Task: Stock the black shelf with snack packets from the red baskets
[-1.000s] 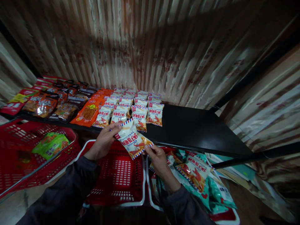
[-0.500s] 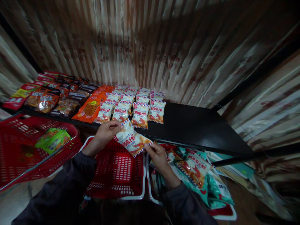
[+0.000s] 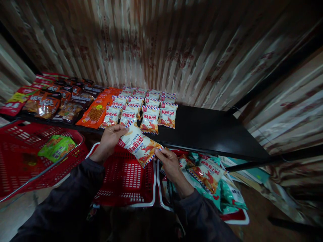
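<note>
1 white snack pack (image 3: 141, 145) in hand, tilted, just in front of the black shelf (image 3: 214, 131) & over the mid. basket (image 3: 154, 185). Approx. 12 shelf packs (image 3: 150, 121) like it, 4 across the front; back ones overlap, so exact no. unclear. Next along, to the L: orange bag (image 3: 94, 116), 1 in front w/ more tucked behind; then dark packs (image 3: 49, 105), 2 at front; then red-yellow pack (image 3: 16, 101), 1 at front.

3 red baskets in all. L basket (image 3: 15, 134) has green packs (image 3: 58, 148), 2 by the look of it; R basket (image 3: 234, 220) has teal bags (image 3: 228, 198), can't count, w/ white pack on top (image 3: 209, 171).

Held pack's big red chars incl. 爱上虾; smaller print too tiny from here. Striped red/white/blue ends.

L hand (image 3: 109, 139): thumb & fingers pinch its upper L corner. R hand (image 3: 171, 164): thumb & fingers grip its lower R corner. Pack's middle spans betw. the two.
</note>
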Motion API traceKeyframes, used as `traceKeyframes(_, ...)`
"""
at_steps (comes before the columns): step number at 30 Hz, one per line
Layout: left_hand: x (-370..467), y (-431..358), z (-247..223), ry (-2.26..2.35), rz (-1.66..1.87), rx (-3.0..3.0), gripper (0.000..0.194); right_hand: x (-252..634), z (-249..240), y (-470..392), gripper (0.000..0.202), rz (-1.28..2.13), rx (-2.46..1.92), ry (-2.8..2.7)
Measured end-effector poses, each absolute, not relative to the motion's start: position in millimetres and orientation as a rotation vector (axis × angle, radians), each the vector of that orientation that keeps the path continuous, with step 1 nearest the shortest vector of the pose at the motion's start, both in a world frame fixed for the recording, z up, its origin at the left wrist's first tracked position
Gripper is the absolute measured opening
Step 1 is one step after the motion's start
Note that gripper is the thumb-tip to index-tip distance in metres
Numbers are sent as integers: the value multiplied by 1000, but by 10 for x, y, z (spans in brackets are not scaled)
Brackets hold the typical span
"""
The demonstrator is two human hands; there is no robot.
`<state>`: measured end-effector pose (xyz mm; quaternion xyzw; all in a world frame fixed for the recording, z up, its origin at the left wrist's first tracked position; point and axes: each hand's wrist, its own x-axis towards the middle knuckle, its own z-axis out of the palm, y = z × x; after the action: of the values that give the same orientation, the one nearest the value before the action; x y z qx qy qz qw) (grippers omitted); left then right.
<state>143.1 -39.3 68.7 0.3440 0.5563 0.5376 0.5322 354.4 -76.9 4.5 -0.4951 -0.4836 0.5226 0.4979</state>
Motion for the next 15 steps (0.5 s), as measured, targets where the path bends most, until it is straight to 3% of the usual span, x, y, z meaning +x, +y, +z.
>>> traceKeyframes(9, 1445, -388, 644, 1300, 1269, 801, 35, 3551, -39, -744, 26, 1402, -1066, -1045)
traceKeyframes(15, 1467, -400, 644, 1297, 1265, 794, 36, 3519, -26, -757, 30, 1504, -1020, -947)
